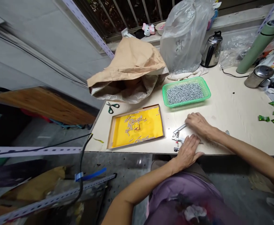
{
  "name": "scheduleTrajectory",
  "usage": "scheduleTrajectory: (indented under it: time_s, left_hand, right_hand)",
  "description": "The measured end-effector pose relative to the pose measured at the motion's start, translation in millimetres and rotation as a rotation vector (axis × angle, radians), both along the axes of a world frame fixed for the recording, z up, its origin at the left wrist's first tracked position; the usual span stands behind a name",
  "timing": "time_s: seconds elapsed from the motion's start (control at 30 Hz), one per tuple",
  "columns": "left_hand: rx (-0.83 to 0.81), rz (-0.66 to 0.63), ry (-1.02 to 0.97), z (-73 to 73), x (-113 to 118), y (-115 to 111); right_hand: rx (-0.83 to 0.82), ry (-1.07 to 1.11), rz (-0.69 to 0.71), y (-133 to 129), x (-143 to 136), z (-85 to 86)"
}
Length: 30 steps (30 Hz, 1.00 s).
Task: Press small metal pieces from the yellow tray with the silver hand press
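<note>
Silver metal hand-press pliers (178,137), with a coiled spring and a small red part near the jaws, lie near the table's front edge. My right hand (200,125) has its fingers curled over the end of the upper handle. Fairly straight fingers of my left hand (189,150) press over the lower handle, hiding much of it. To the left, a shallow cardboard tray (110,132) with a yellow bottom holds several small metal pins (133,122). Behind the pliers stands a green plastic basket (207,90) full of similar small silver pieces (185,93). Anything tiny at the jaws is too small to make out.
Green-handled scissors (112,107) lie beyond the tray, before an open brown paper bag (137,59). Along the back are a plastic bag (180,40), a steel kettle (213,50) and a green flask (258,48). Green-wrapped candies (264,118) lie at right.
</note>
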<state>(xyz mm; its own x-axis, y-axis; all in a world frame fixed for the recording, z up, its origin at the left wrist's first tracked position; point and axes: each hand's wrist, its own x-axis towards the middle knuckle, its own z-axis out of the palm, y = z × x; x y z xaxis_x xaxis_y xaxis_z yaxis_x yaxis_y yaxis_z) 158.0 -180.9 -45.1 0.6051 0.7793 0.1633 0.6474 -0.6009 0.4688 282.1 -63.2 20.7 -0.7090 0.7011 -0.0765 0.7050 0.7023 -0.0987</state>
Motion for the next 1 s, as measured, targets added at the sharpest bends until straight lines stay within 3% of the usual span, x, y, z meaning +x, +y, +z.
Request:
scheduleTrajectory:
  time_s: [0.13, 0.4, 0.53, 0.67, 0.77, 0.9, 1.0]
  left_hand:
    - [-0.075, 0.011, 0.035, -1.1, 2.2, -0.8]
    - [0.003, 0.024, 0.143, -4.4, 5.4, -1.0]
    - [0.031, 0.023, 0.159, -10.9, 9.2, 1.1]
    - [0.059, -0.055, 0.120, -3.9, -0.5, 3.8]
    - [0.162, 0.058, 0.077, 13.7, -39.5, 10.9]
    - [0.168, 0.554, 0.189, 36.0, -130.6, 33.4]
    - [0.062, 0.833, 0.312, 42.9, -194.6, 52.1]
  right_hand:
    - [-0.036, 0.038, 0.412, -27.8, -33.2, -1.6]
    - [0.078, 0.059, 0.660, -27.7, -60.0, -20.1]
    - [0.067, 0.154, 0.685, -30.8, -68.2, -20.1]
    - [0.084, 0.402, 0.518, -23.4, -67.6, -1.3]
    - [0.141, 0.613, 0.328, 6.1, -54.2, 26.2]
    - [0.261, 0.635, 0.035, 62.1, -24.7, 53.0]
    - [0.369, 0.511, -0.102, 81.1, -5.8, 50.2]
